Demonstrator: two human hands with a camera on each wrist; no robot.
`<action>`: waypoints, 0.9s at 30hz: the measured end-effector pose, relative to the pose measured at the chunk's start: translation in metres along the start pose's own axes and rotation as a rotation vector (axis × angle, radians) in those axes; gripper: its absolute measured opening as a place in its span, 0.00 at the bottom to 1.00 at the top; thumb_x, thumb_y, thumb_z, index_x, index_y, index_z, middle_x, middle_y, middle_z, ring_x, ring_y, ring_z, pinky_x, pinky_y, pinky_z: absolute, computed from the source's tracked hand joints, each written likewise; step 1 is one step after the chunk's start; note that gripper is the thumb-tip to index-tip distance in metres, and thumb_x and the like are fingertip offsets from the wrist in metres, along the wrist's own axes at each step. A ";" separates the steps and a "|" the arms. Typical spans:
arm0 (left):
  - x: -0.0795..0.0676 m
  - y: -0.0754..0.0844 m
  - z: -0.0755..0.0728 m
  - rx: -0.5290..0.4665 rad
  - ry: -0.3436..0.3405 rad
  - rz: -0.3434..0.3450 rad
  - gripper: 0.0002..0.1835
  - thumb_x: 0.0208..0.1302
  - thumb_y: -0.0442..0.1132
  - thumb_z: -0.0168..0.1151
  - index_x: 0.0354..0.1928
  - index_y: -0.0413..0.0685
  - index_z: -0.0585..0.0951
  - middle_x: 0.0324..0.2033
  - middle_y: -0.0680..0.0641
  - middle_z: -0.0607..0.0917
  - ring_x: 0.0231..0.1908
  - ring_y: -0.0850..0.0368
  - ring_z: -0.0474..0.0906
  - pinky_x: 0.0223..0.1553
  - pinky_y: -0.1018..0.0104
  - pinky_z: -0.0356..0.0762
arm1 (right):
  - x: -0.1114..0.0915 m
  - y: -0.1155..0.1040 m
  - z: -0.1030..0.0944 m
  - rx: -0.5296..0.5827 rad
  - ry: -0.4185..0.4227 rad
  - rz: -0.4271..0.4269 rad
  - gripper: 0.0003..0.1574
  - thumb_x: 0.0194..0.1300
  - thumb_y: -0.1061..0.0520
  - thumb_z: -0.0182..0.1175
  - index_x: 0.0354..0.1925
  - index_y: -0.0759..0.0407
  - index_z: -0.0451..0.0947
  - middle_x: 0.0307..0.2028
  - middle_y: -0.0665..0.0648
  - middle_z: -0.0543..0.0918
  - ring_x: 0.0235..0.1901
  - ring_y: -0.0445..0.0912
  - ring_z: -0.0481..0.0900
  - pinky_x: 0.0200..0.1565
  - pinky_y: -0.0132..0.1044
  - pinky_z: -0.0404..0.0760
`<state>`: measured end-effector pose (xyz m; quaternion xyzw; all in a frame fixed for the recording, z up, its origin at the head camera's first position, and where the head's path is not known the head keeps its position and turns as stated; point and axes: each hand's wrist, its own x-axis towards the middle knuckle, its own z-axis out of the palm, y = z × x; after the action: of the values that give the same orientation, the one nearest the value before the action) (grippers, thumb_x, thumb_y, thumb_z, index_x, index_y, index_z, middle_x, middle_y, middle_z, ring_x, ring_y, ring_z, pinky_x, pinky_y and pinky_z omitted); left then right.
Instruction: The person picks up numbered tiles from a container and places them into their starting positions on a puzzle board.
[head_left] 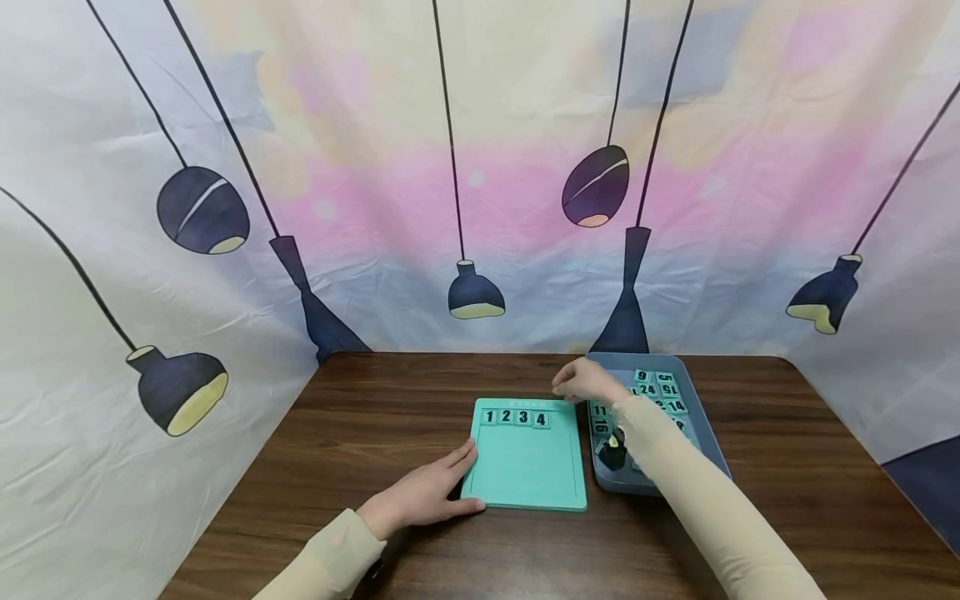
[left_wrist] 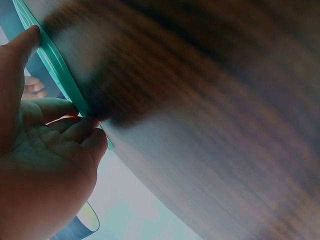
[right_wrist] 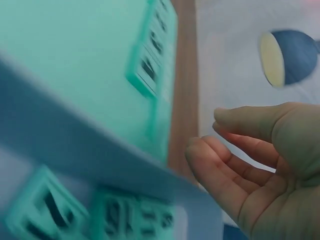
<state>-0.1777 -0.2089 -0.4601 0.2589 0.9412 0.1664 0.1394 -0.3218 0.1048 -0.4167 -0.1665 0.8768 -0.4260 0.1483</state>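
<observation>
A flat mint-green number board lies on the table with tiles 1, 2, 3 and 4 in a row along its top. My left hand rests against the board's left side, thumb near the lower corner and fingers farther up the edge. In the left wrist view, that hand's fingertips touch the green rim. My right hand hovers over the board's upper right corner, beside the tray. Its thumb and bent fingers stand apart with nothing between them in the right wrist view. The tile 4 shows nearby there.
A blue-grey tray right of the board holds several loose green number tiles and a small black object. My right forearm crosses over the tray. The brown wooden table reaches back to a wall cloth printed with lamps.
</observation>
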 end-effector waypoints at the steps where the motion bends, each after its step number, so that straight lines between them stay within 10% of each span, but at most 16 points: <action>1: 0.000 0.000 0.000 0.001 0.000 -0.001 0.50 0.69 0.69 0.53 0.80 0.44 0.53 0.79 0.45 0.49 0.73 0.47 0.61 0.65 0.50 0.68 | -0.001 0.001 -0.006 -0.001 0.009 -0.003 0.19 0.72 0.62 0.60 0.56 0.74 0.79 0.44 0.66 0.84 0.42 0.58 0.83 0.44 0.47 0.84; 12: 0.000 -0.001 0.000 0.015 0.009 0.003 0.50 0.69 0.70 0.53 0.80 0.43 0.53 0.79 0.45 0.50 0.73 0.47 0.61 0.65 0.50 0.68 | -0.020 0.024 -0.074 -0.054 0.144 0.074 0.26 0.77 0.59 0.54 0.63 0.78 0.72 0.56 0.75 0.78 0.53 0.66 0.80 0.53 0.54 0.81; 27: 0.000 -0.002 0.001 0.010 0.003 0.009 0.50 0.69 0.70 0.52 0.80 0.43 0.53 0.79 0.45 0.50 0.73 0.48 0.60 0.65 0.51 0.68 | -0.043 0.066 -0.114 -0.129 0.209 0.208 0.27 0.74 0.54 0.55 0.55 0.79 0.77 0.40 0.73 0.80 0.33 0.54 0.77 0.43 0.51 0.80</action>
<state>-0.1782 -0.2100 -0.4615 0.2633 0.9411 0.1626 0.1360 -0.3402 0.2409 -0.3967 -0.0387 0.9255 -0.3663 0.0888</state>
